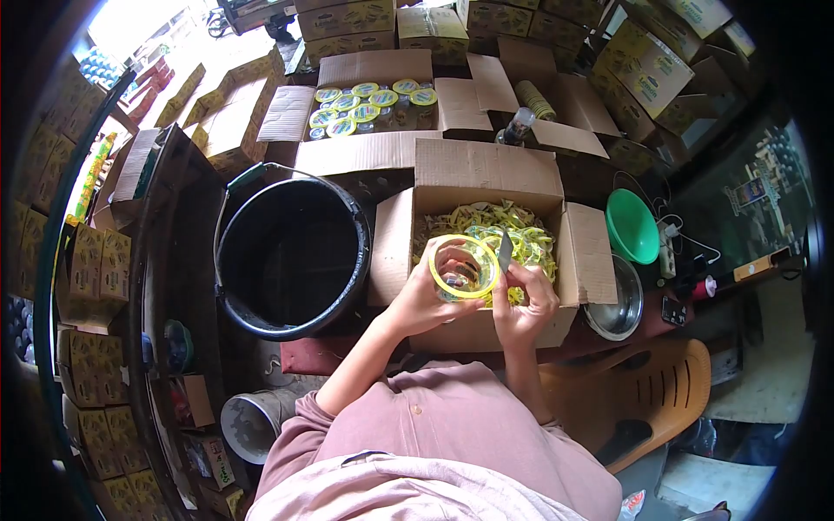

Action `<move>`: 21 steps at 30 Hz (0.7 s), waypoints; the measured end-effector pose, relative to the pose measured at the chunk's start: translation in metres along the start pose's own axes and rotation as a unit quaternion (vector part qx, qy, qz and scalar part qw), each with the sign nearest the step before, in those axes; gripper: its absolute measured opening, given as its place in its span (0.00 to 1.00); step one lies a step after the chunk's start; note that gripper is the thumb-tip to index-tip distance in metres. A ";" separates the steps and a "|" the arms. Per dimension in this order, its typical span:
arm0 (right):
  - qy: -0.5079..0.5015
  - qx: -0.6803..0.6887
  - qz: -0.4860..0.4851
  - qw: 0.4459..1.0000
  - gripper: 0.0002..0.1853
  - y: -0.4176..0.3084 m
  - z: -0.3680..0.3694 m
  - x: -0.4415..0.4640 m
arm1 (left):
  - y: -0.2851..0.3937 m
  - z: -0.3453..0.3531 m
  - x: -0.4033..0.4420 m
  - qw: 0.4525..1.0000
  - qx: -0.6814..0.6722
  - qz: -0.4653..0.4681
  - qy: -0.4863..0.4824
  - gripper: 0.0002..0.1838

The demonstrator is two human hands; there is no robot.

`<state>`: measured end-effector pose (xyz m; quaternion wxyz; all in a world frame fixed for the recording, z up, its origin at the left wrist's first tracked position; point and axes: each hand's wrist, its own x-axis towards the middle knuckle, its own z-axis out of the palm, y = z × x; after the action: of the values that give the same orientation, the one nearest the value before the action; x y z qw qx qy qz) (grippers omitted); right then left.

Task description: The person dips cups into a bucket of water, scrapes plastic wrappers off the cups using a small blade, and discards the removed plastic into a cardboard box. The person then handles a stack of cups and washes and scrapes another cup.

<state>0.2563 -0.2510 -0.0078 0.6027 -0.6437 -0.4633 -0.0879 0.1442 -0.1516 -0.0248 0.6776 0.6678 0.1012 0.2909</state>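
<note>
One black bucket (291,260): stands on the person's left, mouth upward, its handle lying toward the back rim.
Lidded tubs (360,108): grouped with yellow tops showing, inside the back carton (373,68).
Left hand (423,295): curled partway round, fingers and thumb gripping the side of the clear tub (469,296).
Clear tub: yellow-rimmed, mouth tilted up toward the wearer, held above the near side of the front carton (486,169).
Blade (506,250): pointing up just beside the tub's right rim; from where I stand I can't tell whether they touch. Best, I'd say, to hold the tub still, work lightly along the rim and keep the edge turned away from the left fingers.
Right hand (526,308): nearly closed, thumb and fingertips pinching the blade's lower end, the other fingers bent in.
Yellow plastic bits (539,243): heaped in the front carton, beyond and below both hands.
Steel bowl (621,304): just right of that carton, with the green bowl (632,227) behind it.
</note>
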 end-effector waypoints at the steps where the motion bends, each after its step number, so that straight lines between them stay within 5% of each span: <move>1: 0.009 0.002 0.004 1.000 0.10 0.000 0.000 -0.001 | -0.002 0.000 0.000 1.000 -0.013 -0.007 0.001 0.39; 9: 0.001 -0.003 -0.013 1.000 0.10 -0.001 -0.001 -0.001 | -0.008 -0.004 -0.003 0.995 0.098 0.017 -0.019 0.39; 21: 0.031 -0.001 0.003 1.000 0.10 -0.008 0.003 -0.007 | -0.009 0.000 -0.003 0.999 -0.039 0.011 0.031 0.37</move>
<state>0.2453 -0.2537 -0.0078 0.6166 -0.6424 -0.4423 -0.1069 0.1443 -0.1524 -0.0344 0.6966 0.6325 0.1031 0.3225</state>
